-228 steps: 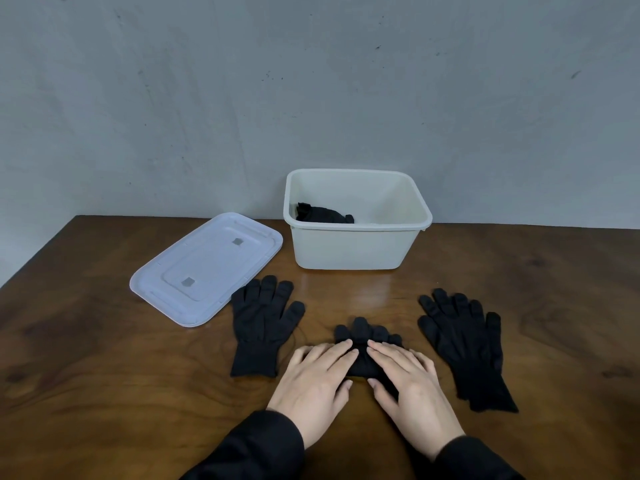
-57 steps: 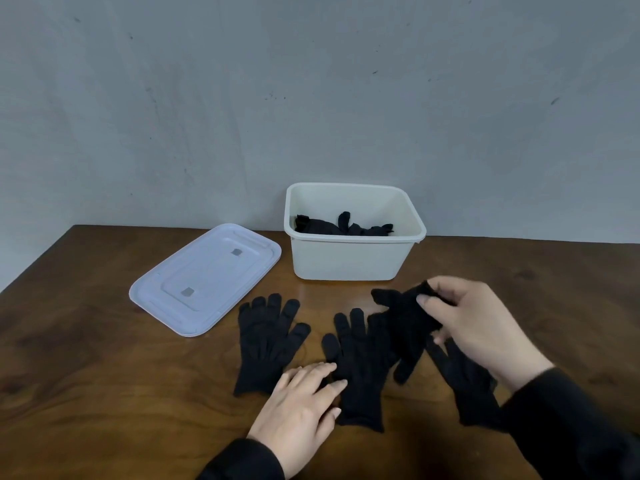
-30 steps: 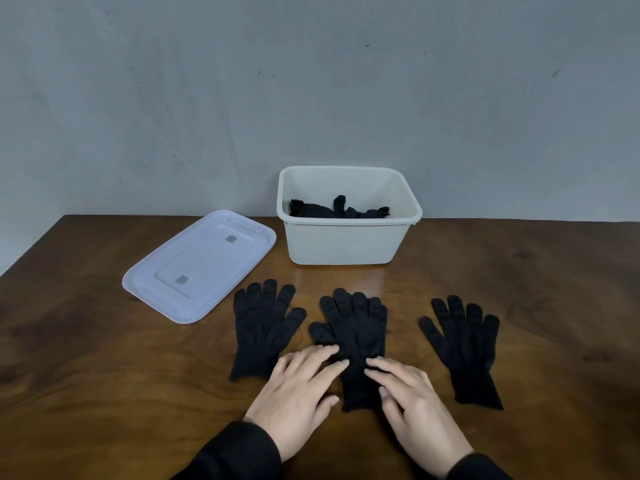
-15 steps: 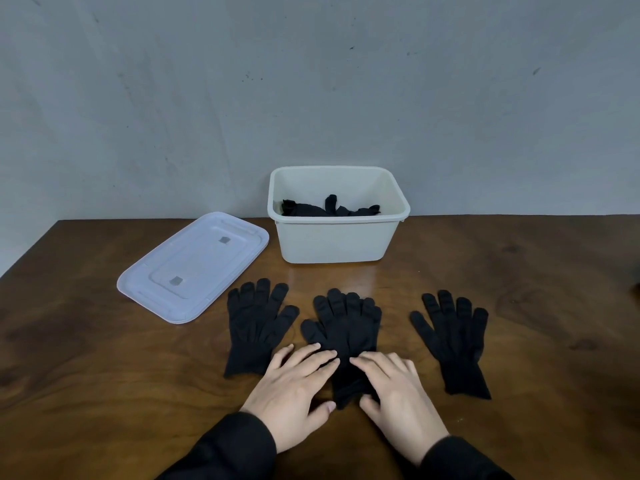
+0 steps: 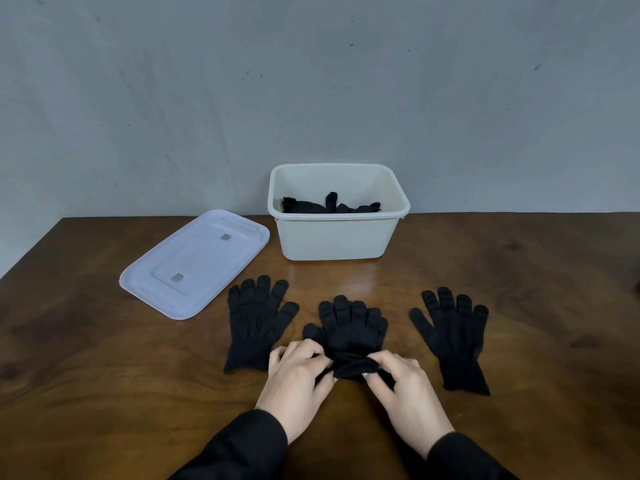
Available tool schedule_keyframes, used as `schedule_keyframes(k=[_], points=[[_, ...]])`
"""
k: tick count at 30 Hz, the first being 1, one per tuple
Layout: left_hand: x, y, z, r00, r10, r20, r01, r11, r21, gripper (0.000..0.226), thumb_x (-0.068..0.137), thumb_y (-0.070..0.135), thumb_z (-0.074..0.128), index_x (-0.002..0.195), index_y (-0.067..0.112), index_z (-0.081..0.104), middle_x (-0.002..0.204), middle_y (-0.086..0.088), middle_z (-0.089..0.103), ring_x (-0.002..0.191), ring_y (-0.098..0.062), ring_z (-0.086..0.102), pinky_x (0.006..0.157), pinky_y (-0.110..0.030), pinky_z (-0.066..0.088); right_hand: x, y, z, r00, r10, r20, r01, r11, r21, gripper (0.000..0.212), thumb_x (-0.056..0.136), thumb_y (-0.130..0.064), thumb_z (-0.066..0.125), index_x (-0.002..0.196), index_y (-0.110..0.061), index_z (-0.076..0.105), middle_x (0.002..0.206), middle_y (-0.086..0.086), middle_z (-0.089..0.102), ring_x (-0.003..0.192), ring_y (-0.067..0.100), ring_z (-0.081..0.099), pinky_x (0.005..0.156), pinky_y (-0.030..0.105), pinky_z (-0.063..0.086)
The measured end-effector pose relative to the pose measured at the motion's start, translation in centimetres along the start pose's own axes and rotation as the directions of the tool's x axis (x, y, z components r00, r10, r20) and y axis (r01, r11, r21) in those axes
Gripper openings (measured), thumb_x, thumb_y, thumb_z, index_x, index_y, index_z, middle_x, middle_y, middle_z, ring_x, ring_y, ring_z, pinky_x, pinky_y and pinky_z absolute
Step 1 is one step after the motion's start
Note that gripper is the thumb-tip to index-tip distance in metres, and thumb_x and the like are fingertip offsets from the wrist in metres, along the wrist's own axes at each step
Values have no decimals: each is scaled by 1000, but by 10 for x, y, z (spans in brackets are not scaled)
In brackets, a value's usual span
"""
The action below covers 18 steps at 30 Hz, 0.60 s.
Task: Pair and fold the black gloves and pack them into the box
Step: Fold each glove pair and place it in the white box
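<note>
A stacked pair of black gloves (image 5: 349, 327) lies in the middle of the table, fingers pointing away from me. My left hand (image 5: 299, 375) and my right hand (image 5: 403, 386) each pinch its cuff end, which is lifted and rolled up towards the fingers. A single black glove (image 5: 256, 320) lies flat to the left, another single glove (image 5: 453, 337) flat to the right. The white box (image 5: 336, 237) stands behind them, open, with folded black gloves (image 5: 329, 206) inside.
The box's white lid (image 5: 197, 261) lies flat on the wooden table (image 5: 104, 375) to the left of the box. A grey wall rises right behind the table. The table's left edge runs close to the lid.
Both hands lay flat on the cuff of the middle pair half a second ago. Now their fingers have curled round the cuff and lifted it into a fold.
</note>
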<state>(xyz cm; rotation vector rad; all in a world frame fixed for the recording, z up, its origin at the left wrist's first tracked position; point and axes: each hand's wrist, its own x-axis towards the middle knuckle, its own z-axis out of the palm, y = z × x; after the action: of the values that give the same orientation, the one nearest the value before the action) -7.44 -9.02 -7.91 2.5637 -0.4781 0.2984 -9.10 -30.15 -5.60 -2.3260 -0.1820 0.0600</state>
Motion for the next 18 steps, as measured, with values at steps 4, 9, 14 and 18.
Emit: schedule_keyframes(k=[4, 9, 14, 18], points=[[12, 4, 1, 990, -139, 39, 138, 990, 20, 55, 88, 64, 30, 88, 30, 73, 100, 21, 48, 102, -1, 42, 102, -33, 23, 17, -9, -3, 996, 92, -7, -90, 984, 155, 14, 95, -31, 64, 107, -33, 68, 101, -17, 71, 104, -5, 61, 88, 16, 51], [16, 8, 7, 971, -233, -59, 234, 972, 12, 26, 82, 55, 59, 77, 31, 66, 93, 20, 48, 95, -5, 46, 94, -31, 25, 32, -11, 5, 988, 114, -107, -121, 991, -56, 27, 90, -40, 68, 114, -30, 61, 80, -14, 62, 82, 5, 62, 76, 22, 52], [13, 8, 2, 987, -110, -121, 113, 993, 20, 28, 81, 31, 72, 104, 32, 56, 108, 11, 47, 103, -11, 49, 96, -35, 36, 29, -9, 15, 955, -175, -238, 95, 945, -314, 15, 89, -31, 70, 97, -29, 58, 86, -15, 49, 78, 6, 48, 75, 30, 45], [15, 1, 2, 963, 268, 7, -262, 935, 239, 30, 89, 21, 51, 112, 25, 71, 125, 5, 61, 121, -16, 48, 103, -39, 30, 28, 4, 23, 899, -407, -161, 287, 825, -486, 16, 90, -16, 66, 103, -20, 75, 105, -8, 60, 99, 14, 52, 80, 32, 41]])
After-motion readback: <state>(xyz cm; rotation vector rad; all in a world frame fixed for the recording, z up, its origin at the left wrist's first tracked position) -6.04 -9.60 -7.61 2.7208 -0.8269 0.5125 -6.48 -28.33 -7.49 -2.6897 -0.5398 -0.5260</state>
